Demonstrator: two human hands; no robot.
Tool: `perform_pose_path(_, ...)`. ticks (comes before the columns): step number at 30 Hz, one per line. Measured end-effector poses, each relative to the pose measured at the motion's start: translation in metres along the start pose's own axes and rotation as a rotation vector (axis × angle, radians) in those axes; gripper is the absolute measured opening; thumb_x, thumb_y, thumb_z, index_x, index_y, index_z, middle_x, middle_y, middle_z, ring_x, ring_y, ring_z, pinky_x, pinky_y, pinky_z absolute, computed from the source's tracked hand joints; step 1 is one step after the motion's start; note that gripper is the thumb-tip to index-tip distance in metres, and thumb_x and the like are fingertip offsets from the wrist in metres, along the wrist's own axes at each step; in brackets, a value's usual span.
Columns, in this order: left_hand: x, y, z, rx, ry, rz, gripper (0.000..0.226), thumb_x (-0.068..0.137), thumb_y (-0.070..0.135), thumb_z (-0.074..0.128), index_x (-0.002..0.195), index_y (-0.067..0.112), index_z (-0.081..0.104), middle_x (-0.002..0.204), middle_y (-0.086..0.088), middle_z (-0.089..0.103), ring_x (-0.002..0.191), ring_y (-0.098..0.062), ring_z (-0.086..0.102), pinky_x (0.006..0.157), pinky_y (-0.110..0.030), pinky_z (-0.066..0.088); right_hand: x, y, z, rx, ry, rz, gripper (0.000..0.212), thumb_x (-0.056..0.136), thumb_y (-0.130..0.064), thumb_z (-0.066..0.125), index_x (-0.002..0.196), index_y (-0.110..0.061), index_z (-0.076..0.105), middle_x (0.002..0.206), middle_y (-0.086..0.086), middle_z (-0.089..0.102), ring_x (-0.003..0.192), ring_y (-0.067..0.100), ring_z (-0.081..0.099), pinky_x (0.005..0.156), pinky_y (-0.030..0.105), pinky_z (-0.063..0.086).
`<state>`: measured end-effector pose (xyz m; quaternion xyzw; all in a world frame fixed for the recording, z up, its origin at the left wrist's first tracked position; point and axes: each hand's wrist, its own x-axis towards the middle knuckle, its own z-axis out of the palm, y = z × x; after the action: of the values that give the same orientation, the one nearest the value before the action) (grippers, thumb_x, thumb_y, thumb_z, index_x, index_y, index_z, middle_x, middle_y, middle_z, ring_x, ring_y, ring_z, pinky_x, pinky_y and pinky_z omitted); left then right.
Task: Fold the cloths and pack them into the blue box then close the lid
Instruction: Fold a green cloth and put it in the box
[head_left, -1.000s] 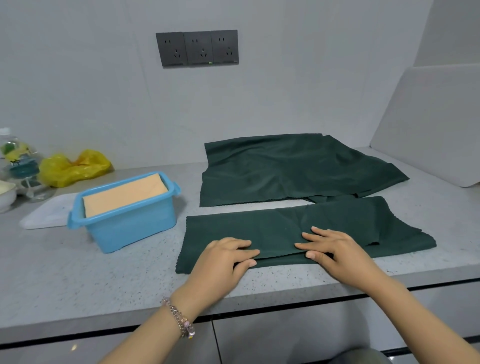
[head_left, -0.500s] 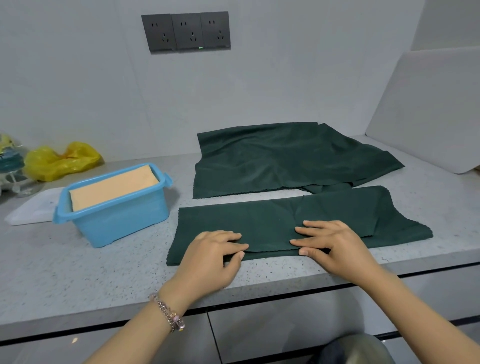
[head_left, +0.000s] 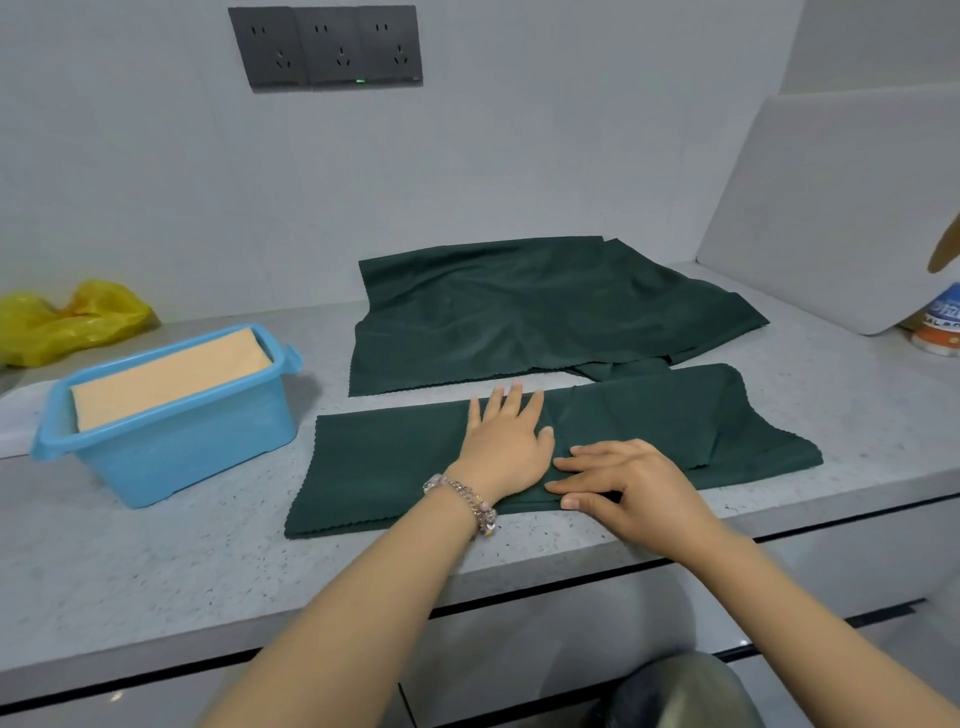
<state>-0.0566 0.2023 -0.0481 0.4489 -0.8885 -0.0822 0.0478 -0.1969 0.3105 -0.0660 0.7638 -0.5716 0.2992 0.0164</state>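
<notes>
The left hand (head_left: 506, 439) now lies flat with straight, spread fingers across the middle of the folded green cloth (head_left: 597, 431); half a second ago it rested curled at the cloth's near hem, so it has travelled toward the far edge of the strip. The right hand (head_left: 631, 480) remains at the near hem, fingers extended and pressing the fabric, its thumb at the hem; whether the thumb is tucked under the edge cannot be determined. The folded green cloth lies as a long strip parallel to the front edge of the desk (head_left: 156, 561), its right end rumpled. This change indicates a smoothing pass, probably in preparation for the next fold across the strip's length. A second green cloth (head_left: 519, 312) lies spread and unfolded behind it, toward the back edge of the desk. The blue box (head_left: 171, 415) stands near the left edge of the desk, already holding an orange cloth (head_left: 171, 371) level with its rim. No lid is on the box. Both green cloths remain to be packed.
</notes>
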Motion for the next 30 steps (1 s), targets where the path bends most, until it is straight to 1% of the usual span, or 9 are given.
perform_pose_path(3,0.006,-0.005,0.013,0.039,-0.050,-0.039,0.058,0.098,0.047,0.013,0.151,0.028,0.002,0.159,0.000,-0.007,0.146,-0.019,-0.009,0.117,-0.046,-0.009,0.001,-0.002,0.000,-0.083,0.125,-0.041,0.016,0.076,-0.040,0.070,0.088,-0.032,0.076,0.097,-0.012,0.073,0.088,0.017,0.066,0.074,0.034,0.046)
perform_pose_path(5,0.008,-0.008,0.016,0.055,-0.044,-0.035,0.058,0.097,0.049,0.012,0.151,0.029,0.001,0.159,0.001,-0.007,0.146,-0.019,-0.009,0.117,-0.046,-0.009,-0.001,-0.003,0.002,-0.138,0.276,-0.002,0.014,0.070,-0.038,0.078,0.080,-0.029,0.077,0.087,-0.011,0.074,0.069,0.019,0.059,0.062,0.029,0.047)
perform_pose_path(8,0.010,-0.006,0.019,0.061,-0.036,-0.033,0.058,0.097,0.050,0.011,0.151,0.030,0.000,0.159,0.001,-0.007,0.146,-0.019,-0.009,0.117,-0.046,-0.008,-0.008,-0.004,0.006,-0.258,0.459,0.083,0.016,0.064,-0.037,0.083,0.074,-0.025,0.078,0.083,-0.010,0.073,0.061,0.020,0.054,0.051,0.020,0.045)
perform_pose_path(10,0.011,-0.006,0.020,0.058,-0.029,-0.029,0.058,0.097,0.050,0.011,0.151,0.030,0.001,0.159,0.001,-0.007,0.146,-0.019,-0.009,0.117,-0.046,-0.008,-0.009,-0.004,0.007,-0.314,0.517,0.111,0.020,0.062,-0.038,0.084,0.073,-0.023,0.077,0.085,-0.007,0.074,0.061,0.022,0.057,0.050,0.024,0.047)
perform_pose_path(16,0.011,-0.008,0.021,0.058,-0.020,-0.028,0.059,0.097,0.051,0.012,0.151,0.030,0.001,0.159,0.002,-0.007,0.146,-0.018,-0.008,0.118,-0.046,-0.006,-0.009,-0.007,0.007,-0.389,0.358,0.329,0.033,0.071,-0.046,0.076,0.088,-0.017,0.076,0.105,0.006,0.072,0.093,0.029,0.066,0.074,0.040,0.050)
perform_pose_path(21,0.011,-0.011,0.022,0.055,-0.005,-0.028,0.059,0.097,0.052,0.011,0.151,0.031,0.002,0.159,0.002,-0.006,0.146,-0.017,-0.008,0.118,-0.045,-0.006,-0.017,0.012,-0.005,-0.470,0.215,0.574,0.053,0.092,-0.054,0.033,0.110,-0.020,0.069,0.122,0.005,0.064,0.120,0.028,0.052,0.098,0.042,0.035)
perform_pose_path(25,0.011,-0.009,0.024,0.059,0.000,-0.023,0.059,0.097,0.053,0.011,0.151,0.032,0.003,0.159,0.003,-0.006,0.146,-0.016,-0.007,0.118,-0.044,-0.006,-0.033,0.030,-0.016,-0.514,0.140,0.652,0.044,0.093,-0.043,0.041,0.123,-0.020,0.062,0.124,0.008,0.062,0.125,0.026,0.048,0.113,0.039,0.021)
perform_pose_path(28,0.012,-0.009,0.023,0.060,0.002,-0.026,0.059,0.097,0.053,0.010,0.151,0.032,0.003,0.159,0.003,-0.005,0.146,-0.016,-0.007,0.118,-0.044,-0.006,-0.035,0.026,-0.017,-0.525,0.136,0.679,0.039,0.089,-0.037,0.053,0.111,-0.009,0.068,0.114,0.018,0.065,0.117,0.030,0.055,0.108,0.039,0.031)
perform_pose_path(30,0.012,-0.010,0.024,0.055,-0.005,-0.029,0.058,0.097,0.053,0.010,0.151,0.032,0.003,0.159,0.004,-0.005,0.146,-0.016,-0.007,0.118,-0.043,-0.006,-0.033,0.019,-0.016,-0.512,0.162,0.655,0.028,0.080,-0.026,0.066,0.078,0.001,0.071,0.083,0.021,0.069,0.088,0.034,0.065,0.089,0.040,0.048)
